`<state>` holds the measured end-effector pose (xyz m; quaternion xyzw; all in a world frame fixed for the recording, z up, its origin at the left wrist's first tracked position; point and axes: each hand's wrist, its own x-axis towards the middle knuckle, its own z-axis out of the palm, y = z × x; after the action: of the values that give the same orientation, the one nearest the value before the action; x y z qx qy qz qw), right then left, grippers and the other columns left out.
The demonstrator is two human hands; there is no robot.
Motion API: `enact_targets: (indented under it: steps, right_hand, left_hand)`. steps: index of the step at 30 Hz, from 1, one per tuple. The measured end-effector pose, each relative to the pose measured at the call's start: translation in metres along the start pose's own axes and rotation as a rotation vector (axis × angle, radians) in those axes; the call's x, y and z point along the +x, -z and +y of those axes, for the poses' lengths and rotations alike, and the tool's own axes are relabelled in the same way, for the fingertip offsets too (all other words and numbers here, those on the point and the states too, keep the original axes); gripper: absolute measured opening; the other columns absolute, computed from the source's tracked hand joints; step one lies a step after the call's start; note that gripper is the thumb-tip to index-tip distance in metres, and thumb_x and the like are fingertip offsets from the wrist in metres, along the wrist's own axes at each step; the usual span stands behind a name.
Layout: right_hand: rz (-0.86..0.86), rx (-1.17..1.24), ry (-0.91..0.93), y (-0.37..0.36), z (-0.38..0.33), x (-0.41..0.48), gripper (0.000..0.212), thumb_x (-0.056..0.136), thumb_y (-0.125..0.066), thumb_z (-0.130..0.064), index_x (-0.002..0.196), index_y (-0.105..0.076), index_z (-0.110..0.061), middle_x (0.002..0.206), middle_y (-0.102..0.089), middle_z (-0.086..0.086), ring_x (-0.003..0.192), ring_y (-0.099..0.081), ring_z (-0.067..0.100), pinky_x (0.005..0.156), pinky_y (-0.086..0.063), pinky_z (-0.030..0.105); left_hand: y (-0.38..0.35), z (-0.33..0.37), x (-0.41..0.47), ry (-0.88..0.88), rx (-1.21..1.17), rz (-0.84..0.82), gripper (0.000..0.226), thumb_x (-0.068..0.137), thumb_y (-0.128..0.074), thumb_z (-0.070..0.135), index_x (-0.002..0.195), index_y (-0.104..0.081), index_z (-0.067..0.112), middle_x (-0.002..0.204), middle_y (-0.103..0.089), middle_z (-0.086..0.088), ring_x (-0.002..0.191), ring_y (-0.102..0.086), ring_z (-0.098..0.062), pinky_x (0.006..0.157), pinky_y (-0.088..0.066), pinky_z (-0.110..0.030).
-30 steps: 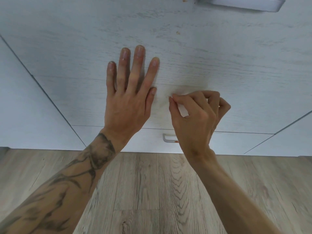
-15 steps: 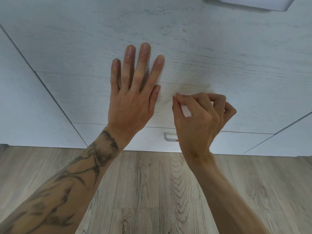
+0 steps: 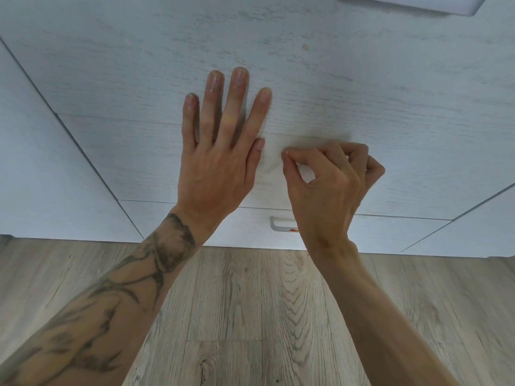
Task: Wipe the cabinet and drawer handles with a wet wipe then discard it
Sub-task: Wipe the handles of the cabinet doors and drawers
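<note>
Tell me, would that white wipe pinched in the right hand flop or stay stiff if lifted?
Probably floppy: the wipe shows only as a thin white sheet, pinched by the right hand against the drawer front. Likely very light, since a fingertip pinch alone holds it. If wet, it may cling there.

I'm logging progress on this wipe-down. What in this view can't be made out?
1. Head view: whether the right hand pinches a wet wipe. Its fingers curl against the pale drawer front, and white on white would hide one.
2. Head view: the upper handle, cut off by the top edge.
3. Head view: the lower handle, its right part hidden behind the right wrist.
</note>
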<state>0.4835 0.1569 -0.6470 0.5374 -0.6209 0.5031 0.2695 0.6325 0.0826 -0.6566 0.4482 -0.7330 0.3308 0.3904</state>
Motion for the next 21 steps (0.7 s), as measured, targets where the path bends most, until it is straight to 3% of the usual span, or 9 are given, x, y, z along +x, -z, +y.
enact_targets:
  steps: [9,18,21]
  right_hand:
    - [-0.016,0.007,0.037,0.002,0.002,0.006,0.019,0.089,-0.081,-0.026,0.072,-0.073,-0.023,0.073,-0.067,-0.012,0.095,-0.059,0.022,0.093,-0.035,0.04]
    - [-0.088,0.102,0.168,0.021,0.027,0.001,0.005,0.095,-0.083,-0.03,0.091,-0.083,-0.026,0.096,-0.077,-0.018,0.103,-0.058,0.024,0.095,-0.03,0.038]
    - [-0.073,0.105,0.154,0.03,0.047,-0.002,0.005,0.097,-0.081,-0.03,0.098,-0.084,-0.026,0.103,-0.078,-0.018,0.105,-0.055,0.021,0.094,-0.028,0.036]
  left_hand:
    - [0.0,-0.001,0.0,-0.014,0.018,-0.007,0.061,0.113,-0.043,0.038,0.166,-0.023,0.013,0.167,-0.027,-0.023,0.152,-0.021,-0.046,0.127,-0.014,-0.059]
    - [0.0,-0.003,-0.002,-0.04,-0.003,-0.009,0.065,0.114,-0.041,0.039,0.165,-0.009,0.015,0.166,-0.011,-0.019,0.153,-0.015,-0.045,0.128,-0.01,-0.058]
    - [-0.001,-0.003,-0.002,-0.04,0.004,-0.014,0.065,0.114,-0.042,0.038,0.167,-0.013,0.012,0.166,-0.012,-0.02,0.152,-0.016,-0.046,0.128,-0.01,-0.058]
